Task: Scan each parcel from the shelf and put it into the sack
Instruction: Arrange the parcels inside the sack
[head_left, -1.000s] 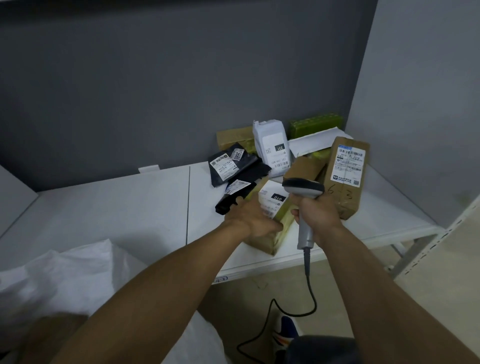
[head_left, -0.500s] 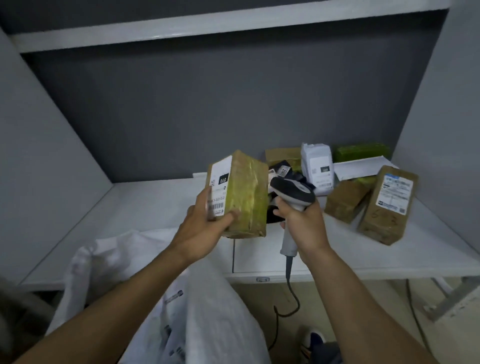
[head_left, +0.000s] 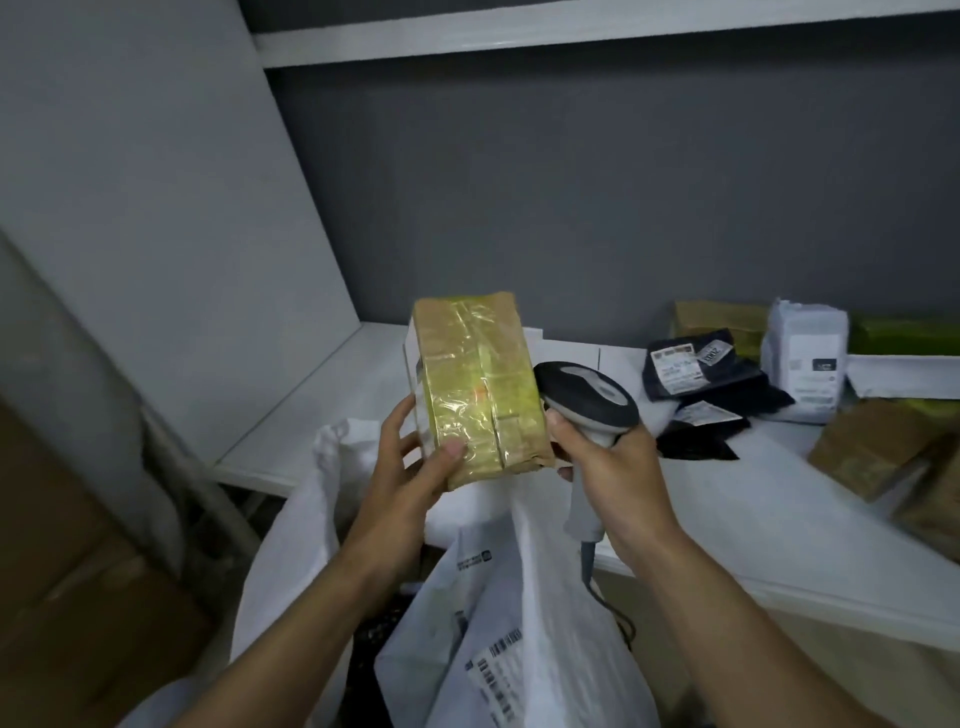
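My left hand (head_left: 410, 467) grips a brown, tape-wrapped parcel (head_left: 480, 387) upright in front of me, its label side turned away to the left. Just right of it, my right hand (head_left: 608, 467) holds a grey and black barcode scanner (head_left: 584, 402) by the handle, its head close to the parcel. Below both hands the white sack (head_left: 311, 519) stands open, with a white labelled mailer bag (head_left: 519, 639) inside. The white shelf (head_left: 727, 519) carries more parcels at the right.
On the shelf lie black mailer bags (head_left: 696, 374), a white bag parcel (head_left: 808, 353), brown boxes (head_left: 872, 452) and a green parcel (head_left: 904, 332). A grey side panel (head_left: 156, 208) closes the left. Cardboard (head_left: 78, 597) stands at lower left. The scanner cable (head_left: 618, 613) hangs down.
The parcel was lifted off the shelf, carried left and turned, so its label no longer faces me. Both hands and the scanner moved left, over the sack.
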